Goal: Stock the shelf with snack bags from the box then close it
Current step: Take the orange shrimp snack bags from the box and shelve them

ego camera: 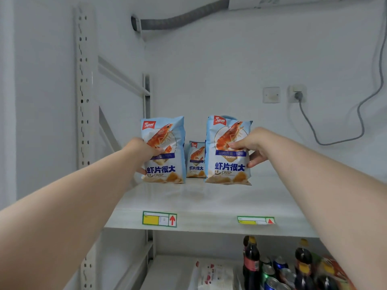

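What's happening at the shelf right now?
A person is stocking the white metal shelf. The left hand grips one light-blue shrimp-crisp bag and the right hand pinches a second light-blue bag. Both are upright over the shelf board, and whether they rest on it yet is unclear. A third matching bag stands farther back between them. Dark bottles and cans sit on the level below. The box is out of view.

Soft, cool, even light is filling the scene, leaving only faint reflections under the snack bags [229, 170] on the shelf [209, 198]. Wide-angle distortion is bowing the slotted upright [83, 80], and the bottles [250, 258] below are showing blurred.
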